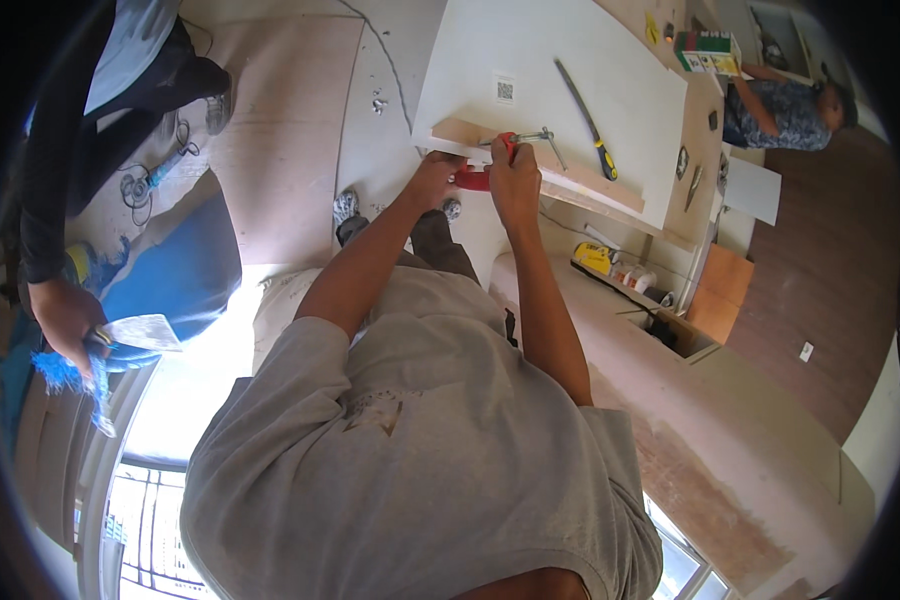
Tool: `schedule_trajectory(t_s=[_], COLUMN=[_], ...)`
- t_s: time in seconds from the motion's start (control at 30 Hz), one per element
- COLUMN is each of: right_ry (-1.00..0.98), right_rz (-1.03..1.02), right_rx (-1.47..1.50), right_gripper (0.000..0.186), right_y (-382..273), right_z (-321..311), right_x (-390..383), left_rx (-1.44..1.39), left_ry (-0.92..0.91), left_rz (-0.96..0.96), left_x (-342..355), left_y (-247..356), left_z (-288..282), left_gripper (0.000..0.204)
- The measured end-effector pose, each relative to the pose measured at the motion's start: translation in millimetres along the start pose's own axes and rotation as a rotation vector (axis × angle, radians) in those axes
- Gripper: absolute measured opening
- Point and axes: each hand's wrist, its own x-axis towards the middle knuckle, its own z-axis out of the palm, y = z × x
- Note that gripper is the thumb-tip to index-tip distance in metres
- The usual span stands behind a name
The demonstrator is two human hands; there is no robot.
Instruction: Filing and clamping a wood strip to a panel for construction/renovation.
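At the near left corner of a white-topped board, both my hands are closed on a red clamp with a metal screw and crossbar. My left hand grips its left side by the board's edge, its fingertips partly hidden. Wrapped round its upper red part is my right hand. The clamp sits at a light wooden strip running along the board's near edge. A handsaw with a yellow and black handle lies on the board, right of my right hand.
A person at left holds a wide scraper and blue cloth. A corded blue power tool lies on the floor. At far right another person holds a green and white box. Below the board stands an open compartment with a yellow container.
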Motion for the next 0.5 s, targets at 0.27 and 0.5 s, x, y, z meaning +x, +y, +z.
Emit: schedule_trajectory(t_s=[0.27, 0.5], right_ry=[-0.027, -0.158], right_rz=[-0.06, -0.126], right_rx=[-0.078, -0.332], right_gripper=[0.047, 0.028], right_y=[-4.3, -51.2], right_z=[-3.3, -58.1], right_x=[2.3, -58.8], left_rx=[0.114, -0.476], left_ry=[-0.067, -0.031], left_rz=[0.237, -0.032], left_x=[13.9, 6.3], left_y=[-20.9, -7.2], left_z=[-13.0, -23.6], left_gripper=[0.033, 0.037])
